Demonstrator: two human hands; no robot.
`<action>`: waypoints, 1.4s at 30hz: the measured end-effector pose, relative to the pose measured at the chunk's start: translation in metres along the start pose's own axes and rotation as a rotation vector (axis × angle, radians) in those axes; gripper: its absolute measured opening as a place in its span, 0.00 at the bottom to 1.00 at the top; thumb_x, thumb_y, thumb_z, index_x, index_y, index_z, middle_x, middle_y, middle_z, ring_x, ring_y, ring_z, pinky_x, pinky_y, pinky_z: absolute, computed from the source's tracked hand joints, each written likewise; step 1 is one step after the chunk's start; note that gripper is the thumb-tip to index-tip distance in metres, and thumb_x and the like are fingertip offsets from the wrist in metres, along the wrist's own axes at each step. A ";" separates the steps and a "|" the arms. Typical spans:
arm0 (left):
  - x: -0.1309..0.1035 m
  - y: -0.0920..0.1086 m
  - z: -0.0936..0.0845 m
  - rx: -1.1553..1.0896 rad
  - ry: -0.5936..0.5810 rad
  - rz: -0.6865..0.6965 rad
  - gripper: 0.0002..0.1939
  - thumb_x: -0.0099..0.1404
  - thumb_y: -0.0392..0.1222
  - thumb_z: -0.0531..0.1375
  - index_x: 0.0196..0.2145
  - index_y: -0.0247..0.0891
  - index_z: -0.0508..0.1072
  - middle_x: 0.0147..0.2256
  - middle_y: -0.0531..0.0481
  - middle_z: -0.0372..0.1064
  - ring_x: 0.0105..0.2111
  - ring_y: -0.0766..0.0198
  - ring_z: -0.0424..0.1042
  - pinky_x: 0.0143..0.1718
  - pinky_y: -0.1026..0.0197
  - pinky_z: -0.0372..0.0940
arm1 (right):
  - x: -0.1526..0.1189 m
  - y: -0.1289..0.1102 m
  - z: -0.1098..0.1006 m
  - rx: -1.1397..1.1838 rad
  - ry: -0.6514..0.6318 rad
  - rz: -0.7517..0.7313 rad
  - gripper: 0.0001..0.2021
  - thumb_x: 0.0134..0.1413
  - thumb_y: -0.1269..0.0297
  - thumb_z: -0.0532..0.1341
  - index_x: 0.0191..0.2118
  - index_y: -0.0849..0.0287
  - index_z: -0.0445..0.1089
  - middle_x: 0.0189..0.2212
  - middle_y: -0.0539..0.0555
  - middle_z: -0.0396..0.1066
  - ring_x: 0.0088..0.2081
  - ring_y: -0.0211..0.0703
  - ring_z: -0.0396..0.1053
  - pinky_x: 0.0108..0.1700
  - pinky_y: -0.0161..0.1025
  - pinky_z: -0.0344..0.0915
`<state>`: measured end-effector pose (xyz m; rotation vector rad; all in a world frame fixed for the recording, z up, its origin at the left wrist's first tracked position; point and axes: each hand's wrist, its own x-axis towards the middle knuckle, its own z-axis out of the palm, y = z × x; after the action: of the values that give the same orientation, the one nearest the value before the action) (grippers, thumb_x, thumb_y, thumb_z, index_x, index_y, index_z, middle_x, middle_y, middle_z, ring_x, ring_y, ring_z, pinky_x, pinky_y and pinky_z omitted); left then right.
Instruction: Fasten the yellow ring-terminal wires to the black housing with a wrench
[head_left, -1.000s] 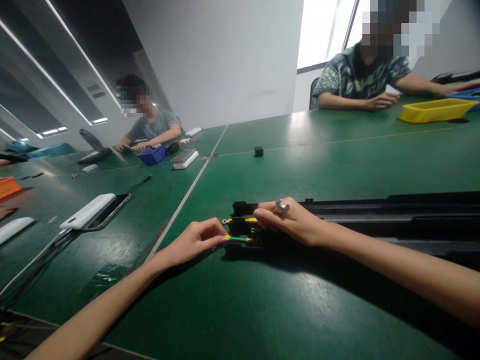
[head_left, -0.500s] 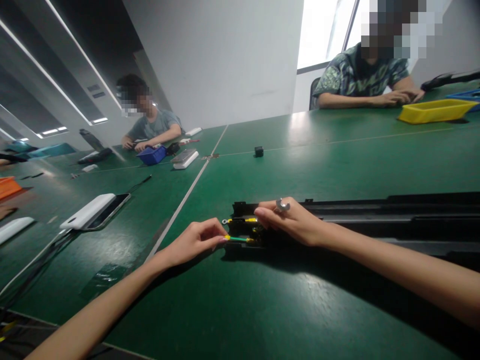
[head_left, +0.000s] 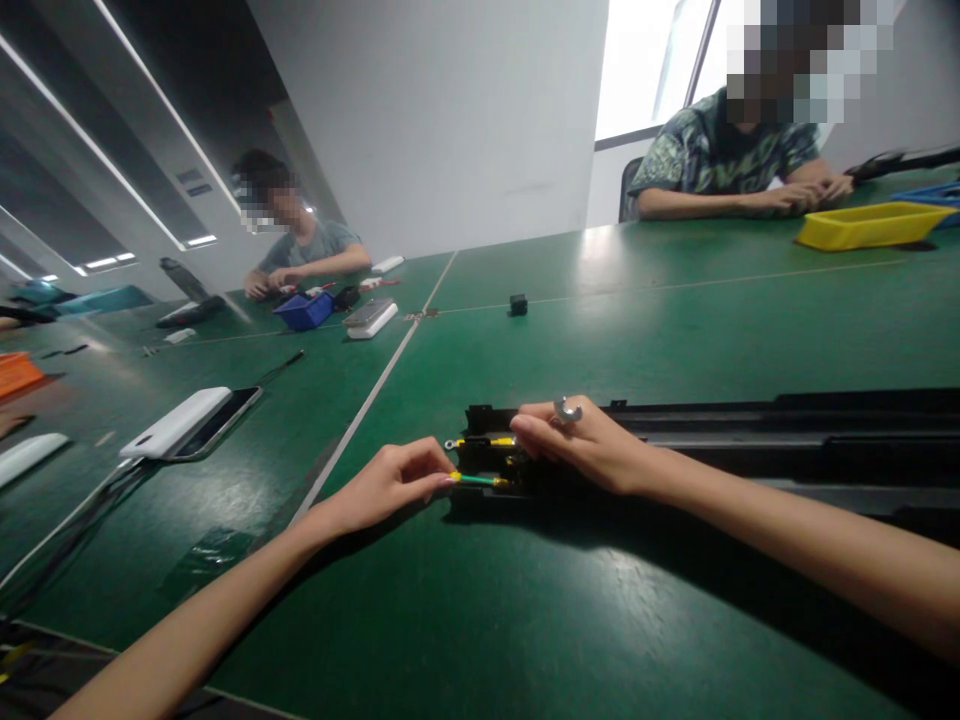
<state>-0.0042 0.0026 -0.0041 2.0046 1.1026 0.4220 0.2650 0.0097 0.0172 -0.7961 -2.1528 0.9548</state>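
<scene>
My left hand pinches the near end of a short yellow-green wire between thumb and fingertips. Its other end meets a brass-coloured fitting in the end of a long black channel-shaped housing. Over that end, my right hand is closed, fingers pointing down into the channel. A silver C-shaped jaw, apparently of an open-end wrench, sticks up from its grip; the rest is hidden by the hand. Beside it, a yellow-sleeved wire with a ring terminal pokes out of the housing.
A small black block stands farther back on the green table. To the left lie a phone and a white power bank with cables. Two people sit across, near a blue bin and a yellow bin.
Both of my hands, the wire and the housing stay almost exactly where they were. Across the table, the co-workers' hands have shifted slightly.
</scene>
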 end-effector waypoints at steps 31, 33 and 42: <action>0.000 0.000 0.000 0.017 -0.004 -0.008 0.09 0.67 0.45 0.58 0.36 0.35 0.71 0.28 0.54 0.66 0.25 0.67 0.63 0.25 0.68 0.57 | 0.000 -0.001 0.001 0.022 -0.006 0.004 0.22 0.66 0.53 0.49 0.23 0.60 0.60 0.18 0.45 0.53 0.22 0.33 0.53 0.26 0.32 0.50; 0.000 0.000 0.000 0.019 -0.001 -0.015 0.10 0.67 0.45 0.58 0.36 0.35 0.71 0.28 0.54 0.67 0.25 0.67 0.63 0.24 0.68 0.57 | 0.000 -0.001 0.000 0.020 -0.012 0.004 0.22 0.65 0.53 0.49 0.23 0.60 0.60 0.18 0.45 0.53 0.22 0.33 0.53 0.26 0.32 0.50; 0.000 0.001 0.000 0.008 0.000 -0.004 0.09 0.67 0.44 0.58 0.36 0.35 0.71 0.28 0.54 0.66 0.25 0.68 0.64 0.25 0.68 0.57 | 0.000 -0.003 0.000 -0.006 -0.003 0.013 0.23 0.65 0.51 0.48 0.23 0.60 0.61 0.19 0.46 0.54 0.22 0.34 0.54 0.25 0.32 0.50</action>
<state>-0.0037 0.0023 -0.0032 2.0091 1.1101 0.4154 0.2645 0.0079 0.0198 -0.8125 -2.1570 0.9572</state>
